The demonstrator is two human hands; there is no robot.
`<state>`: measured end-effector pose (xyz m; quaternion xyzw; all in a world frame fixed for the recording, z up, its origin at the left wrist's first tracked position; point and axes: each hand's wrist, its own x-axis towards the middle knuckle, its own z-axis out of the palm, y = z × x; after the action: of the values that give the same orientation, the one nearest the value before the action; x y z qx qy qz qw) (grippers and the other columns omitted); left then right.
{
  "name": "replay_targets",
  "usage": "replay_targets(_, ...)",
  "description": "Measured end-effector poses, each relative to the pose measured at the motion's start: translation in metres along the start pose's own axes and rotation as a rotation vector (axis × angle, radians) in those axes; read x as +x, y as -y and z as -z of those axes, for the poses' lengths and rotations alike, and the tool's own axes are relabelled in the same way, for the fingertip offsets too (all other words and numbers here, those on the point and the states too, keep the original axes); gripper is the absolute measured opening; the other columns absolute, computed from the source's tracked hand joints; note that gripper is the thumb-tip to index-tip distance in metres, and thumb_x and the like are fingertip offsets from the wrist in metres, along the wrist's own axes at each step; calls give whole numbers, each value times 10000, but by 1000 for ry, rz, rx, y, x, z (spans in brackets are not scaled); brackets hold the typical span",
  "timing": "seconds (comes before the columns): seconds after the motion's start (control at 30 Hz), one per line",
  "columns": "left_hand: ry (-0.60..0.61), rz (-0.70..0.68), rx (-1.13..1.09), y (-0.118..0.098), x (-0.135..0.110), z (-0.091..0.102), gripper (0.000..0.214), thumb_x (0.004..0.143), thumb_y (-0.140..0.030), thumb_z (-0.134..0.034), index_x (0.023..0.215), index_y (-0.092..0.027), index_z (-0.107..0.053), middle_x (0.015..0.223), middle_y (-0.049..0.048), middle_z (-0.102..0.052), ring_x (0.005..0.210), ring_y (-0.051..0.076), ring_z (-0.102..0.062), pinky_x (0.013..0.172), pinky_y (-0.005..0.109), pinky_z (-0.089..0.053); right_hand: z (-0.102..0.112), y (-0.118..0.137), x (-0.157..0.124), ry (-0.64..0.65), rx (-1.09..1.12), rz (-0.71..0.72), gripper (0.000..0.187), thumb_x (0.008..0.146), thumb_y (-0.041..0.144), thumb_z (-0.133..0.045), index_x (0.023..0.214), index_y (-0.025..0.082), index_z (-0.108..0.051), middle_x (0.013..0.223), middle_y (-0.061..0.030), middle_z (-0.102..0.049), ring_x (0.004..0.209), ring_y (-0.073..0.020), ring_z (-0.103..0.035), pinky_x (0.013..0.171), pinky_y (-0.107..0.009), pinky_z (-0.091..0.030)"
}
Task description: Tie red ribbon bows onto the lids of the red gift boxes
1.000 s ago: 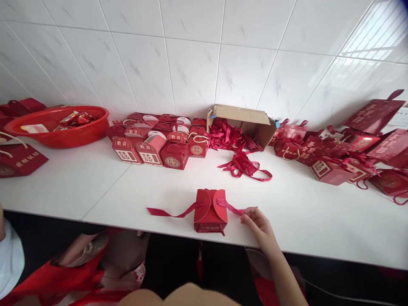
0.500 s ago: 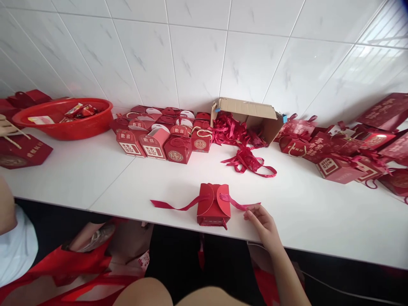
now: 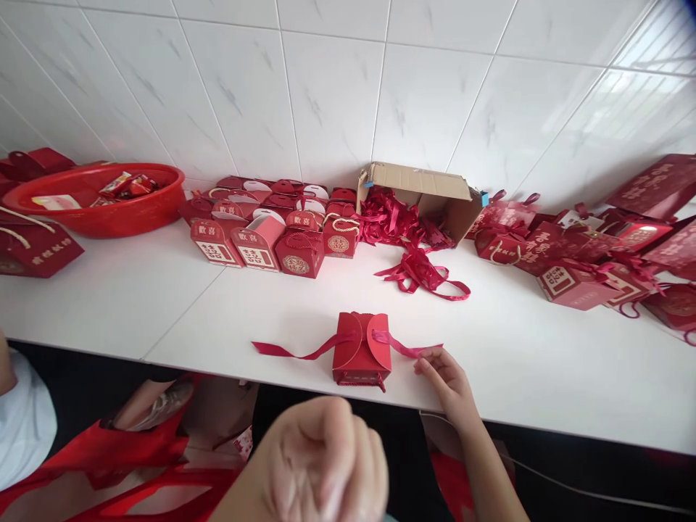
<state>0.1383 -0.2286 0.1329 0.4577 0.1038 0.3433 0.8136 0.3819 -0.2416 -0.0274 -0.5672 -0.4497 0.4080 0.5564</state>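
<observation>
A small red gift box (image 3: pixel 362 351) with rounded closing flaps rests near the table's front edge. Dark pink ribbon (image 3: pixel 296 353) runs through its top, one tail lying out to the left and the other to the right. My right hand (image 3: pixel 449 377) rests on the table right of the box, thumb and fingers closed on the end of the right tail. Close to the camera, my left hand (image 3: pixel 331 460) is raised in front of the table edge, its fingers curled into a loose fist. Nothing shows in it.
Behind stand rows of red gift boxes (image 3: pixel 258 246). A cardboard box (image 3: pixel 467 214) spills ribbons, with a loose ribbon bunch (image 3: pixel 421 272) before it. More boxes (image 3: pixel 576 283) are piled right. At left are a red basin (image 3: pixel 135 214) with packets and a person's white sleeve (image 3: pixel 27 413).
My left hand has come up into view from below. My right hand keeps hold of the ribbon end. The other person's hand at the left has left the roped box and the view.
</observation>
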Motion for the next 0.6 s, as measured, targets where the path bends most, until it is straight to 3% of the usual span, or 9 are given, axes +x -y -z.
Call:
replay_targets(0.07,-164,-74,28,0,-3,7,369,653,-339,-808,582,-199,-474,470,-41,-443,489,87,-428,466,191,-351,0,0,0,7,-11,4,216,893,399,-561,959,194,-543,811,-25,-570,784,-152,-538,746,-266,-426)
replay_targets(0.17,-396,-120,239,5,-17,26,229,679,-236,-789,618,-210,-570,545,-29,-557,549,90,-504,509,172,-401,1,-1,-1,7,-24,7,217,892,400,-561,968,197,-545,810,-24,-571,786,-153,-540,745,-263,-425)
replay_targets(0.3,-660,81,603,26,-24,66,85,721,-270,-737,763,-218,-683,755,27,-692,724,171,-650,671,244,-528,2,2,-4,31,-54,0,227,892,413,-554,951,194,-563,773,-18,-564,752,-151,-532,710,-256,-422)
replay_targets(0.37,-681,170,798,38,-20,84,163,772,-324,-670,892,-220,-703,901,60,-710,862,220,-660,787,306,-533,-2,6,-6,97,-88,-28,251,892,428,-547,915,183,-593,726,-13,-556,689,-140,-512,656,-248,-408)
replay_targets(0.47,-634,173,1049,53,-10,104,279,838,-334,-551,1071,-241,-672,1079,82,-674,999,257,-620,888,376,-494,-14,17,-7,198,-136,-105,330,902,470,-510,896,168,-643,645,-6,-527,598,-124,-475,564,-237,-367)
replay_targets(0.6,-563,226,1025,64,1,119,471,844,-278,-509,1314,-257,-515,1101,93,-643,1048,265,-589,955,418,-435,-34,28,-6,230,-207,-241,486,914,543,-435,1228,194,-563,544,23,-501,491,-117,-437,493,-234,-350)
